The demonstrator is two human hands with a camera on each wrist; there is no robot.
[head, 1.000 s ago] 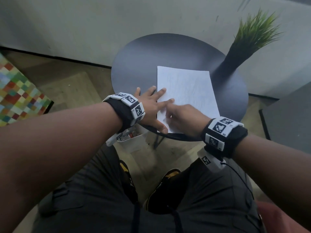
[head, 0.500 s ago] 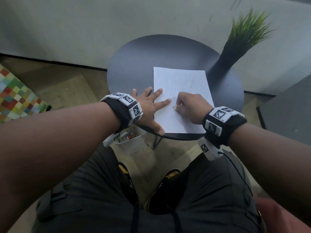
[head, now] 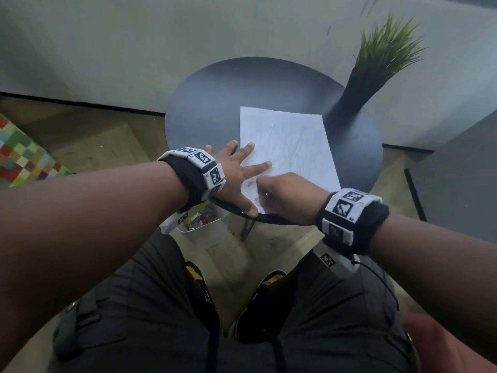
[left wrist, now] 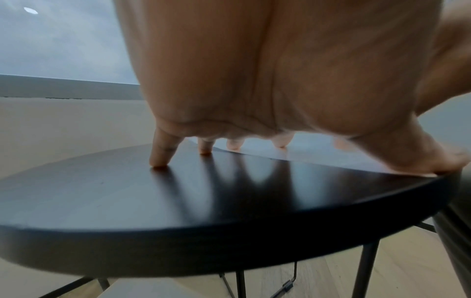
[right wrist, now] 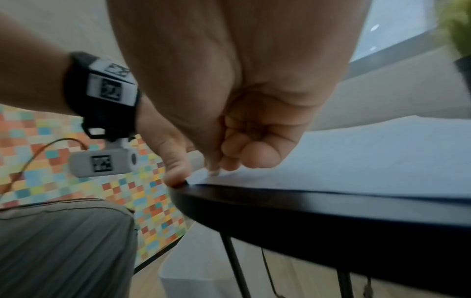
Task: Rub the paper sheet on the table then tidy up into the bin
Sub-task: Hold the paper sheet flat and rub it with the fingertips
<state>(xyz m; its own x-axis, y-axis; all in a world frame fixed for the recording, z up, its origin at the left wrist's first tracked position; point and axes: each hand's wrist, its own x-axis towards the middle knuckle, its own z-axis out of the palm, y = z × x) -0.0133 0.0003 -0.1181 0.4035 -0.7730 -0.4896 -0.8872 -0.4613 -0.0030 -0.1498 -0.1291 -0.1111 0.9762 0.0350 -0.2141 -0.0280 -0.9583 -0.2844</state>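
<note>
A white paper sheet with faint pencil lines lies on the round dark table. My left hand lies flat with fingers spread. Its fingertips press the table and the sheet's left edge, and the thumb sits at the table's near rim. My right hand is curled over the sheet's near left corner, close to the left thumb. It pinches a small pale eraser against the paper, mostly hidden by the fingers. A white bin with scraps stands on the floor under the table's near left edge.
A tall dark vase with green grass stands at the table's right back edge. A coloured checkered rug lies on the floor at left. Grey furniture is at right. My legs and shoes are below the table.
The right hand went up to the sheet's middle half a second ago and has come back down to the near left corner. The left hand has stayed in place.
</note>
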